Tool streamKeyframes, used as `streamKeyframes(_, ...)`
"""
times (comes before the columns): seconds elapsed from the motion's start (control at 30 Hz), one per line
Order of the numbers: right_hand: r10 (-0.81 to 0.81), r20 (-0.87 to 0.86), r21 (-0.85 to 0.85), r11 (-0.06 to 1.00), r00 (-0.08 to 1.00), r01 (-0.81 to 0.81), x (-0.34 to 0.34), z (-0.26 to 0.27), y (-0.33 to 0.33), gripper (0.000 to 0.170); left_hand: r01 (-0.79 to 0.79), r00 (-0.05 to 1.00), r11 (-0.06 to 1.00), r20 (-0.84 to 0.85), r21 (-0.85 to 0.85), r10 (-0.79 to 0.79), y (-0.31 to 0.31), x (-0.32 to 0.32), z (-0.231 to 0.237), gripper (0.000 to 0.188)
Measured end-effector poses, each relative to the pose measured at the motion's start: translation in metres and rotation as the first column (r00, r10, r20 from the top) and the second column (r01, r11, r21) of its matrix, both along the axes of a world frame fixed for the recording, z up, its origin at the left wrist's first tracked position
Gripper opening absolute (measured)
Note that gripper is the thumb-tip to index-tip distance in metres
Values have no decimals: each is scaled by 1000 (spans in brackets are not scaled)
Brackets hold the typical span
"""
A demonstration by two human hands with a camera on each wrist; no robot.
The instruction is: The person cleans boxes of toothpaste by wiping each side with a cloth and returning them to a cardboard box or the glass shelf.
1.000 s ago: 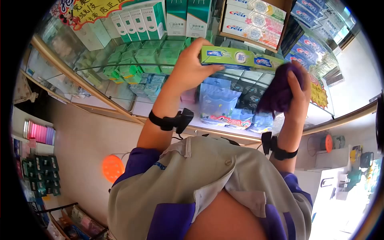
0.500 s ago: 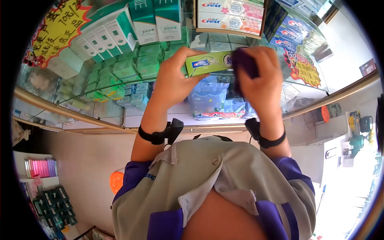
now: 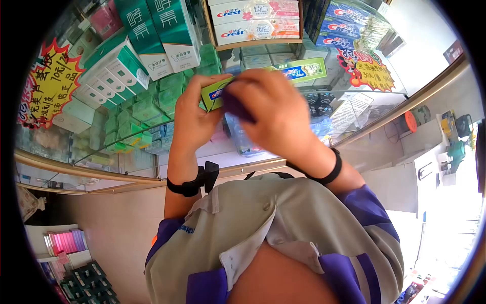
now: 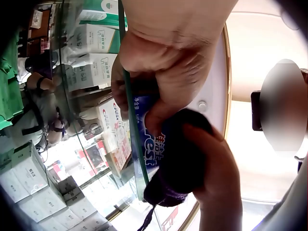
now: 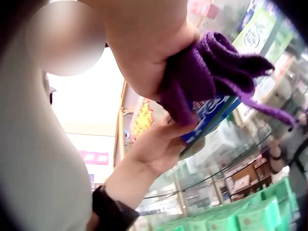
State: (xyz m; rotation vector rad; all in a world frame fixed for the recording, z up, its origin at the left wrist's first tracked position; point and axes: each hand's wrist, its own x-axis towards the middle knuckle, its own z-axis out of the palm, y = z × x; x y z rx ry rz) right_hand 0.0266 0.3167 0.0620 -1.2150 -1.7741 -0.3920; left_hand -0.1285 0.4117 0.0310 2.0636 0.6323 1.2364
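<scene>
Lime-green on one long face and blue on another, the Crest toothpaste box is held above the glass display counter. The left hand grips its left end, thumb on the near side and fingers on the far side. Bunched purple cloth is against the box, and the right hand, blurred in the head view, curls its fingers round this cloth over the box's left half; the box's right end sticks out beyond the hand.

Behind the box is an open cardboard carton with white Crest boxes stacked in it. To its right are blue Crest boxes, with a yellow-and-red price sign just in front. Tall green-and-white toothpaste cartons are to the left, near small green packets. A black wrist strap circles the left wrist.
</scene>
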Motion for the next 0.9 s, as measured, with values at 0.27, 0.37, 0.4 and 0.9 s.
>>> streamKeyframes(0.27, -157, -80, 36, 986, 984, 160, 57, 6, 3, 30, 33, 999, 999, 39, 35, -34, 0, 0, -1, 45)
streamKeyframes(0.37, -385, -203, -129, 922, 900, 365, 84, 13, -6, 20, -48, 998, 972, -31, 229, 57, -9, 1, 2, 42)
streamKeyframes(0.4, -364, -211, -143, 930, 907, 340, 86, 13, -7, 19, -55, 997, 968, -33, 246, 65, -10, 3, -1, 43)
streamKeyframes(0.9, 156, -112, 72, 986, 981, -149, -5, 20, 9, 38, -10, 1000, 995, 10, 102, 9, -7, 0, -9, 80)
